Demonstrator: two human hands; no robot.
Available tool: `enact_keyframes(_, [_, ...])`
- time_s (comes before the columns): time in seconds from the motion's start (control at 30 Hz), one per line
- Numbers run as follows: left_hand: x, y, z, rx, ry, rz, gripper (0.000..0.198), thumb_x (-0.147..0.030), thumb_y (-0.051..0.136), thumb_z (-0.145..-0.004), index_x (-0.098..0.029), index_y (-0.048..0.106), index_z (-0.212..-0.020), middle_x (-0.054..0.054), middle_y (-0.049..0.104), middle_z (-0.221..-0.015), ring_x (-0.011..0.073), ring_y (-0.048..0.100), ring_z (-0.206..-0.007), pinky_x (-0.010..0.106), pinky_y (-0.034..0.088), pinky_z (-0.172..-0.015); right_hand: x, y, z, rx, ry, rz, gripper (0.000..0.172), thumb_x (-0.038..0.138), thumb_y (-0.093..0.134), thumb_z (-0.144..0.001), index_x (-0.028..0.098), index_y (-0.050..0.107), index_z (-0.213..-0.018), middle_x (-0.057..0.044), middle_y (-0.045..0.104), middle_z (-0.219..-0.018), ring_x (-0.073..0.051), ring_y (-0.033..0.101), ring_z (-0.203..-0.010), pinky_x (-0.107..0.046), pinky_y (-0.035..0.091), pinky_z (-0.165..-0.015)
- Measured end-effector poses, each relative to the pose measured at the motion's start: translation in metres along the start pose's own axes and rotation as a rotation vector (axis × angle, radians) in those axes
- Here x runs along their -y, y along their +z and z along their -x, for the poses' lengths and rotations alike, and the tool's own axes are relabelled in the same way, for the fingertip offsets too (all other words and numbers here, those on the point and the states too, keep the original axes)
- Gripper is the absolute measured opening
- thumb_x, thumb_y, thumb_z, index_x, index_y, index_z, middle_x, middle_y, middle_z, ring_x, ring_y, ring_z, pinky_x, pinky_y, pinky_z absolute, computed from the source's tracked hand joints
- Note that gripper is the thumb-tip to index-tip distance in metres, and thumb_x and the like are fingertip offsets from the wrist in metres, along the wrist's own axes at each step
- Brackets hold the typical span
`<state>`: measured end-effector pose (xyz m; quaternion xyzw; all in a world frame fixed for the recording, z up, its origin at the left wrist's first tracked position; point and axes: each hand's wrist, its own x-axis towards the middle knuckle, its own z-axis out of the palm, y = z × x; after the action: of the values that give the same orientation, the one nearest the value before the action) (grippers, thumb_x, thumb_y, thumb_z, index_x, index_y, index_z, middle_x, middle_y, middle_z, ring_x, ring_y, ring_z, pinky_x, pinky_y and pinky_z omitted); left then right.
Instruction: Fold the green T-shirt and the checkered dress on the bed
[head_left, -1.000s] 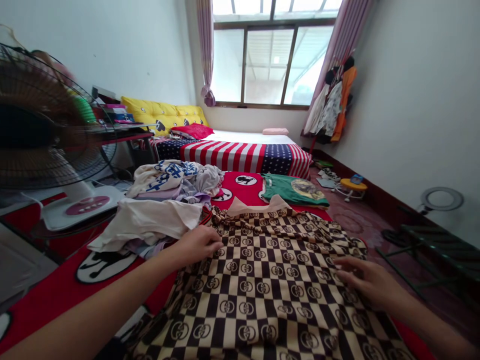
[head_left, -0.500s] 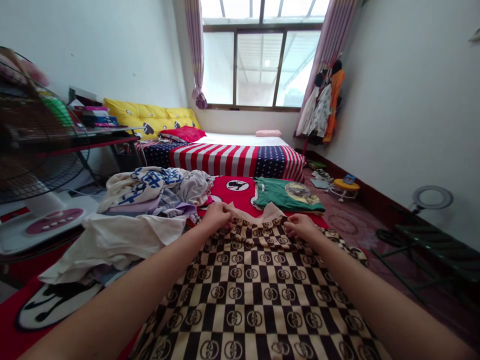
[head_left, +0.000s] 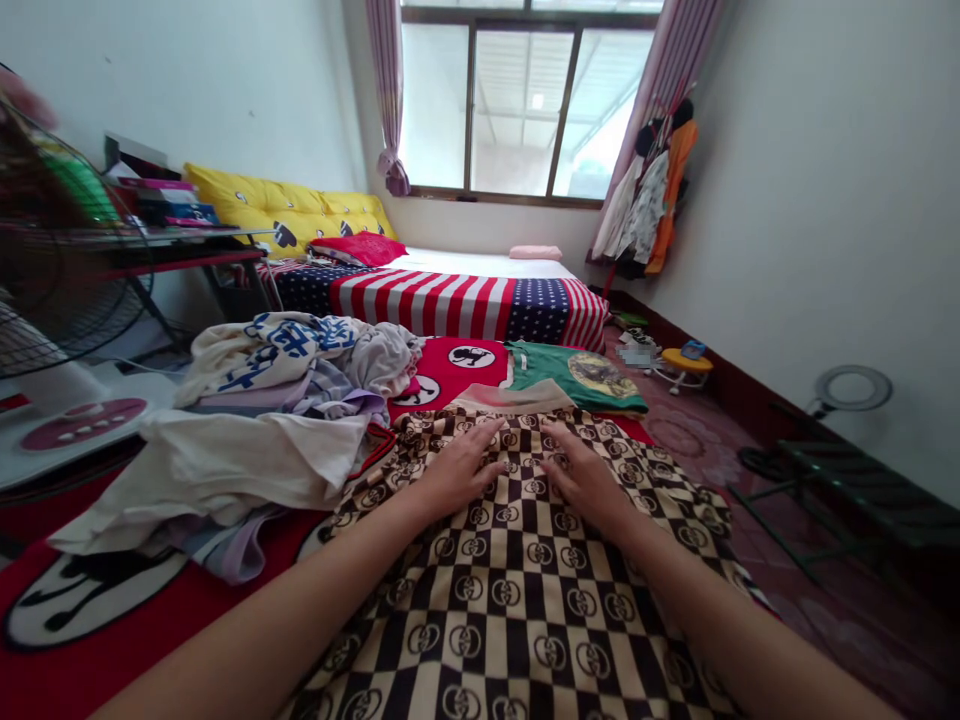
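Observation:
A brown-and-beige checked garment [head_left: 517, 590] with a round printed motif lies spread out in front of me, its pale sheer collar [head_left: 514, 397] at the far end. My left hand [head_left: 463, 468] rests on the cloth just below the collar, fingers apart. Beside it, my right hand [head_left: 587, 480] also lies on the cloth with its fingers spread. Neither hand grips the fabric. Beyond the collar, to the right, is a folded green T-shirt [head_left: 547, 368] with a round print.
On the left a heap of clothes [head_left: 300, 385] lies on the red patterned blanket [head_left: 225, 625]. A fan [head_left: 67, 390] stands farther left. A bed [head_left: 442, 305] is at the back; a yellow stool [head_left: 686, 362] and a dark green folding seat [head_left: 862, 490] are to the right.
Both hands have let go of the garment's collar edge and moved nearer to me and closer together, now flat on the cloth. The camera view has tilted slightly down.

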<state>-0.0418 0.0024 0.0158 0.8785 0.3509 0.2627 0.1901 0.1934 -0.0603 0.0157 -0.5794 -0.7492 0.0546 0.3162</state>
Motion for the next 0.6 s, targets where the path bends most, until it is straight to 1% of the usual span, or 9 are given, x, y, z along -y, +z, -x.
enact_keyframes(0.03, [0.005,-0.002,0.001,0.038,-0.033,-0.042,0.061,-0.043,0.044,-0.092,-0.018,0.032,-0.147,0.011,0.038,-0.15,0.0249,0.033,-0.139,0.043,0.025,-0.115,0.001,0.0,0.007,0.097,-0.048,0.055,0.053,0.04,0.046,-0.091,0.021,0.043,-0.14,-0.009,0.04,-0.149,-0.023,0.033,-0.138,-0.045,0.027,-0.114])
enact_keyframes(0.1, [0.019,-0.008,0.0,0.074,-0.151,-0.132,0.063,-0.048,0.038,-0.094,-0.014,0.033,-0.147,0.013,0.034,-0.152,0.0267,0.028,-0.141,0.045,0.021,-0.116,-0.007,-0.002,0.018,0.212,0.0,0.205,0.057,0.048,0.042,-0.092,0.024,0.038,-0.144,-0.007,0.033,-0.152,-0.025,0.026,-0.142,-0.051,0.022,-0.114])
enact_keyframes(0.2, [0.031,-0.017,-0.004,0.089,-0.298,-0.236,0.062,-0.045,0.041,-0.093,-0.009,0.037,-0.144,0.018,0.031,-0.152,0.0295,0.026,-0.142,0.045,0.021,-0.115,-0.027,-0.01,0.026,0.191,0.309,0.461,0.063,0.055,0.034,-0.093,0.02,0.037,-0.145,-0.01,0.029,-0.154,-0.03,0.024,-0.142,-0.058,0.022,-0.112])
enact_keyframes(0.27, [0.022,-0.015,-0.002,0.081,-0.317,-0.287,0.062,-0.044,0.046,-0.091,-0.01,0.04,-0.142,0.02,0.027,-0.153,0.0333,0.022,-0.143,0.049,0.02,-0.115,-0.029,-0.014,0.03,0.156,0.442,0.578,0.067,0.055,0.034,-0.093,0.014,0.037,-0.145,-0.016,0.029,-0.153,-0.034,0.025,-0.141,-0.061,0.023,-0.109])
enact_keyframes(0.3, [0.013,-0.013,0.002,0.078,-0.283,-0.304,0.062,-0.045,0.047,-0.091,-0.013,0.04,-0.143,0.019,0.024,-0.155,0.0346,0.018,-0.144,0.052,0.017,-0.115,-0.025,-0.015,0.032,0.142,0.441,0.612,0.068,0.055,0.036,-0.093,0.012,0.038,-0.145,-0.017,0.028,-0.153,-0.036,0.024,-0.141,-0.062,0.021,-0.109])
enact_keyframes(0.37, [-0.011,-0.005,0.017,0.121,-0.128,-0.303,0.064,-0.052,0.046,-0.09,-0.022,0.037,-0.146,0.013,0.016,-0.158,0.0347,0.008,-0.145,0.056,0.012,-0.114,-0.008,-0.014,0.041,0.138,0.311,0.607,0.066,0.053,0.038,-0.093,0.014,0.037,-0.146,-0.015,0.023,-0.155,-0.034,0.017,-0.143,-0.061,0.018,-0.111])
enact_keyframes(0.47, [-0.04,0.002,0.055,0.281,0.123,-0.236,0.062,-0.058,0.041,-0.091,-0.033,0.031,-0.147,0.005,0.01,-0.16,0.0319,0.002,-0.146,0.057,0.009,-0.115,0.024,-0.011,0.067,0.243,0.03,0.453,0.061,0.053,0.037,-0.094,0.027,0.03,-0.149,-0.004,0.015,-0.158,-0.028,0.011,-0.145,-0.056,0.018,-0.114])
enact_keyframes(0.53, [-0.047,-0.002,0.083,0.347,0.183,-0.201,0.063,-0.059,0.039,-0.091,-0.036,0.026,-0.149,0.003,0.007,-0.16,0.0321,0.001,-0.146,0.056,0.009,-0.116,0.041,-0.011,0.089,0.328,-0.063,0.358,0.062,0.056,0.036,-0.094,0.032,0.024,-0.15,-0.002,0.014,-0.158,-0.027,0.011,-0.145,-0.056,0.018,-0.114])
enact_keyframes(0.6, [-0.047,-0.011,0.108,0.389,0.193,-0.195,0.065,-0.06,0.039,-0.091,-0.038,0.021,-0.15,0.003,0.004,-0.16,0.0333,0.002,-0.146,0.057,0.01,-0.115,0.05,-0.014,0.111,0.39,-0.11,0.305,0.063,0.056,0.037,-0.094,0.034,0.02,-0.151,-0.002,0.015,-0.158,-0.028,0.013,-0.145,-0.057,0.017,-0.115])
